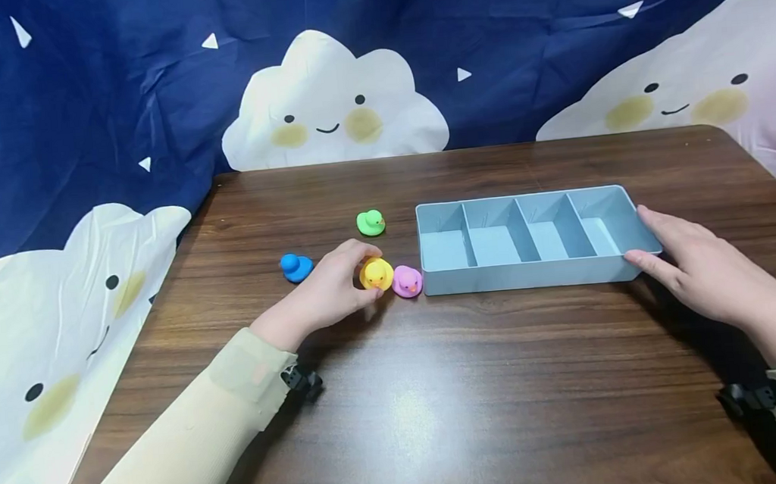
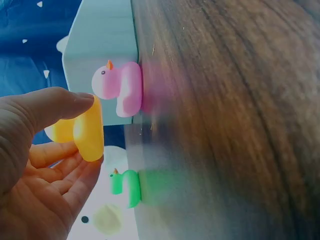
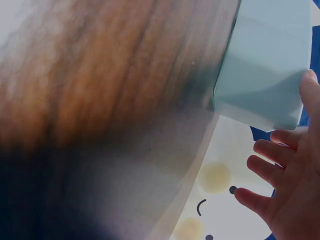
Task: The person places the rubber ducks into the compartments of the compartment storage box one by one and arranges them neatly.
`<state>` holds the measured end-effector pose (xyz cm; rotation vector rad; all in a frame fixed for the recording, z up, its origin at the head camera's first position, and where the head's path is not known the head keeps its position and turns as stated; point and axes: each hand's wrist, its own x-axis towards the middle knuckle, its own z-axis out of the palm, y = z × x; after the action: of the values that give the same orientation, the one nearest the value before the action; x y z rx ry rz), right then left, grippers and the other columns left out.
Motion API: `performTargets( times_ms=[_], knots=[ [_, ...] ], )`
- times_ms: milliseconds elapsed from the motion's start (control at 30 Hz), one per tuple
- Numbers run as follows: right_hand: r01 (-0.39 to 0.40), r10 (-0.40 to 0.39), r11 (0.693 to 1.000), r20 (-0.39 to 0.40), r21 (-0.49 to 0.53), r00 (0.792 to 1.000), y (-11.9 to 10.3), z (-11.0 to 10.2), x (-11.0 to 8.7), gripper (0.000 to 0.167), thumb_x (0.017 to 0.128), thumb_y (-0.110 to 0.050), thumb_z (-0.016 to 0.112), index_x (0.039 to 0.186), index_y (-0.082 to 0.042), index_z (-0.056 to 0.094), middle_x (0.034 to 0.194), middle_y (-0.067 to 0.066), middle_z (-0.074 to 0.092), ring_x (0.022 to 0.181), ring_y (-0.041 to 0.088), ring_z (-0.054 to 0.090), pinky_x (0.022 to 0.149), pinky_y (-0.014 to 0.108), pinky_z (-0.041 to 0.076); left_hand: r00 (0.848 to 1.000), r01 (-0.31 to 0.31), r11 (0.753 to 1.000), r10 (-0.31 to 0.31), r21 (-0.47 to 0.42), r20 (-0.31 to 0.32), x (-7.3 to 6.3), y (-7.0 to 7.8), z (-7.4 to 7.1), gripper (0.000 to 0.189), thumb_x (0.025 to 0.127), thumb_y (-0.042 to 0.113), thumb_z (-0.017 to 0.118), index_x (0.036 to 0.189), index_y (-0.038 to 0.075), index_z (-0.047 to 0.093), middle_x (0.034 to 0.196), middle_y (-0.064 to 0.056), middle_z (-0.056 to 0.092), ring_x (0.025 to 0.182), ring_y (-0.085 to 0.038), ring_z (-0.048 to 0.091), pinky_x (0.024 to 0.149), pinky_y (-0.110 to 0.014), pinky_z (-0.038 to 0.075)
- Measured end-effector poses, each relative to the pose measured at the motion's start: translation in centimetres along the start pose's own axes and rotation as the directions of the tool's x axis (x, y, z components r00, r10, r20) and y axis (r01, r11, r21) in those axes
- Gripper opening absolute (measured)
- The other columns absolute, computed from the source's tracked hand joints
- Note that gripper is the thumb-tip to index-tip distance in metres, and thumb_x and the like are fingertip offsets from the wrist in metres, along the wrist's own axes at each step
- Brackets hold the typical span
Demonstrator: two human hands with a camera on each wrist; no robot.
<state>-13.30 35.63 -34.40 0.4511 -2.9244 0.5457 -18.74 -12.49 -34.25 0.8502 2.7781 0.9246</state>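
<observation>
A yellow duck [image 1: 376,275] is pinched in the left grip [image 1: 333,286] beside a pink duck [image 1: 408,282]. A divided tray [image 1: 527,276] is touched at one end by the relaxed right grip [image 1: 705,270].

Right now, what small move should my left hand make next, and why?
Probably lift the yellow toy duck slightly higher: your left hand pinches it off the brown wood-grain table, and the pink toy duck sits between it and the blue-grey compartmented tray.
</observation>
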Motion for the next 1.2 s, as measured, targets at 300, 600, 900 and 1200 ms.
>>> performTargets(
  times_ms=[300, 600, 900, 1200],
  knots=[
    [0.006, -0.006, 1.0, -0.007, -0.004, 1.0, 0.1, 0.0, 0.0, 0.068, 0.103, -0.026, 0.055, 0.152, 0.007, 0.022, 0.148, 0.037, 0.03, 0.136, 0.054, 0.026, 0.113, 0.058, 0.013, 1.0, -0.013, 1.0, 0.013, 0.005, -0.006, 0.3, 0.8, -0.4, 0.053, 0.081, 0.012, 0.082, 0.127, 0.001, 0.057, 0.117, -0.006, 0.055, 0.102, -0.021, 0.055, 0.093, -0.035, 0.047],
    [-0.004, 0.004, 1.0, 0.003, -0.005, 1.0, 0.2, -0.1, 0.0, 0.069, 0.102, -0.027, 0.055, 0.152, 0.007, 0.022, 0.149, 0.036, 0.029, 0.136, 0.054, 0.025, 0.113, 0.058, 0.012, 0.997, -0.074, 0.997, 0.074, -0.02, -0.019, 1.1, 2.6, -1.8, 0.052, 0.081, 0.008, 0.081, 0.126, -0.002, 0.056, 0.118, -0.009, 0.055, 0.103, -0.024, 0.056, 0.094, -0.04, 0.048],
    [-0.025, 0.025, 1.0, 0.016, -0.01, 1.0, 0.1, -0.2, -0.1, 0.069, 0.103, -0.029, 0.054, 0.153, 0.005, 0.021, 0.149, 0.036, 0.029, 0.136, 0.055, 0.025, 0.112, 0.06, 0.013, 0.993, -0.115, 0.993, 0.115, 0.0, -0.003, 2.4, 4.2, -2.7, 0.05, 0.082, 0.01, 0.08, 0.126, 0.0, 0.057, 0.117, -0.006, 0.056, 0.105, -0.02, 0.053, 0.095, -0.036, 0.046],
    [-0.032, 0.031, 0.999, 0.024, 0.007, 0.999, 0.2, -0.3, -0.2, 0.07, 0.102, -0.031, 0.055, 0.154, 0.004, 0.022, 0.151, 0.034, 0.028, 0.138, 0.053, 0.024, 0.112, 0.06, 0.013, 0.988, -0.154, 0.988, 0.154, 0.007, 0.003, 3.5, 5.5, -3.0, 0.044, 0.083, 0.01, 0.078, 0.122, 0.002, 0.059, 0.115, -0.004, 0.056, 0.102, -0.018, 0.052, 0.093, -0.032, 0.045]
  ],
)
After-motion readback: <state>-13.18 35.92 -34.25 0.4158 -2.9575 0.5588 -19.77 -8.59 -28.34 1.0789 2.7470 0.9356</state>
